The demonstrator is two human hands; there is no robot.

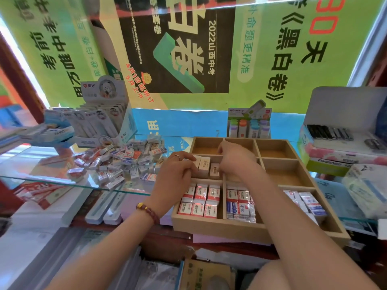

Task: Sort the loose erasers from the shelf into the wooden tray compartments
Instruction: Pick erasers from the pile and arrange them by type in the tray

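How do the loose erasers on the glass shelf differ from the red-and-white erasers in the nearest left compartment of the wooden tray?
The loose erasers lie in a jumbled heap at many angles on the glass shelf; the red-and-white erasers sit in two tidy rows of three inside the wooden tray. The heap mixes several wrapper designs; the red-and-white erasers all look alike, marked 2B. Both are small wrapped rectangular blocks.

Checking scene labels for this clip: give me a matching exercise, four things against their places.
1. loose eraser pile
2. red 2B erasers
3. beige erasers
4. beaded bracelet

A. wrist of the left hand
B. wooden tray, front-left compartment
C. glass shelf, left of the tray
D. tray, middle-left compartment

Pairs: 1-C, 2-B, 3-D, 4-A.
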